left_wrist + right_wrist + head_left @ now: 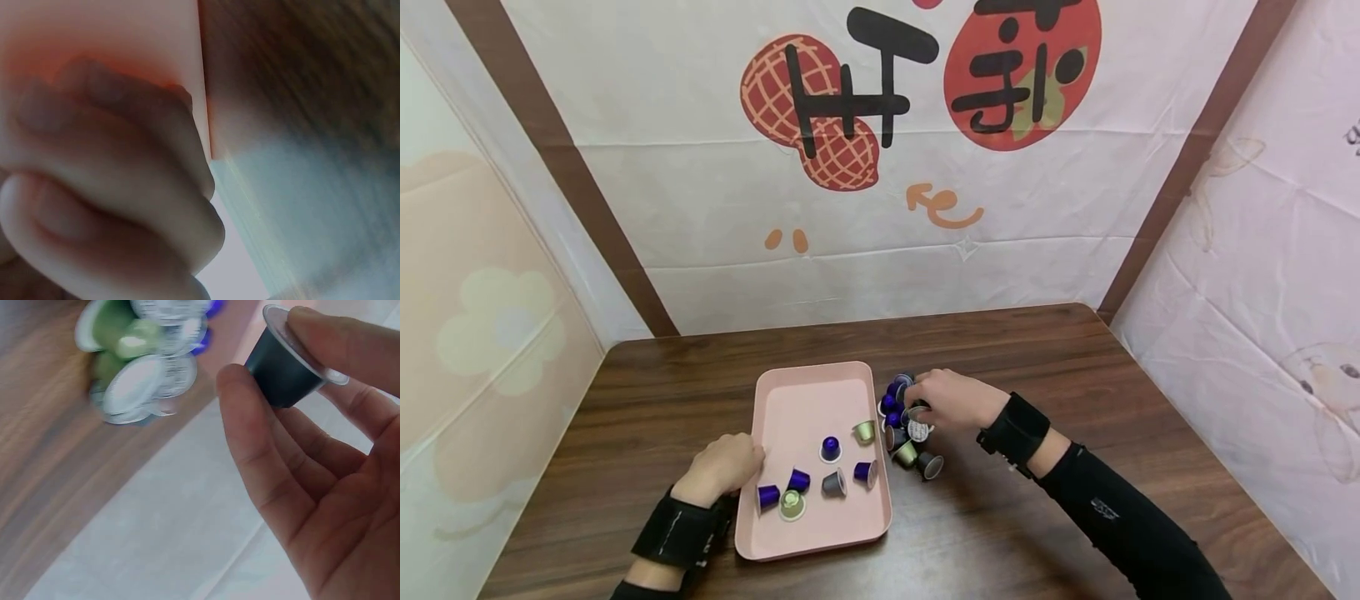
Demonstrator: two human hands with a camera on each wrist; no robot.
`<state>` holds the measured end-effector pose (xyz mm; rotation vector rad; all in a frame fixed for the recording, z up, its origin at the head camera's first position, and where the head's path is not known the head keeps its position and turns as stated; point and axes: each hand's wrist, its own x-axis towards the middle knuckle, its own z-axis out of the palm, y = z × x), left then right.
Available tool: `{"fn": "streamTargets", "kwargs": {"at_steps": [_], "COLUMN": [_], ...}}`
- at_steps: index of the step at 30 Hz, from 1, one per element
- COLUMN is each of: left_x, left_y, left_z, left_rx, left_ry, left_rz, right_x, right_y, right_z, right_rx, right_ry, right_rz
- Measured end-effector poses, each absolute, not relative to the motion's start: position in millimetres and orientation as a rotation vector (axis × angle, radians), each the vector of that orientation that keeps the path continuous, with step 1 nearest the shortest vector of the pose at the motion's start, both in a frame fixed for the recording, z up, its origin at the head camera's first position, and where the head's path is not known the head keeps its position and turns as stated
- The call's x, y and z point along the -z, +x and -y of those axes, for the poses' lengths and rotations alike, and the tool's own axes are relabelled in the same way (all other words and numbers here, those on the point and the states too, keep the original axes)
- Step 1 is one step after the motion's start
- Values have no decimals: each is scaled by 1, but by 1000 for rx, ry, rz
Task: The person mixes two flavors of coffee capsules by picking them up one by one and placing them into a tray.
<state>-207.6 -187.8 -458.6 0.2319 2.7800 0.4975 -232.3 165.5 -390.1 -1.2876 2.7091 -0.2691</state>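
In the right wrist view, my right hand [337,462] pinches a dark coffee capsule [281,372] between thumb and fingers, its rimmed lid tilted up. The head view has this right hand [955,398] over a pile of coffee capsules [893,419] beside the pink tray [808,392]; its fingertips are partly hidden there. My left hand [721,468] rests at the tray's left edge with its fingers curled in. Up close, the left hand's curled fingers [137,144] lie against the pink tray wall. Several capsules lie in the tray, among them a green capsule [864,432] and a purple capsule [831,448].
The wooden table [1000,517] carries the tray and the pile. A grey capsule [930,465] lies at the pile's near side, beside another green capsule [906,454]. Behind the table hangs a printed white cloth [700,208], with more cloth at both sides.
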Motion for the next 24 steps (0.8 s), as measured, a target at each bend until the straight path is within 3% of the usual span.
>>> {"fn": "streamTargets", "kwargs": {"at_steps": [24], "left_x": [461], "left_y": [-207], "left_z": [189], "left_rx": [-531], "left_ry": [221], "left_rz": [-2778], "right_x": [382], "right_y": [-235], "right_z": [-59], "right_rx": [151], "right_ry": [-1408], "right_rz": [-2626]}}
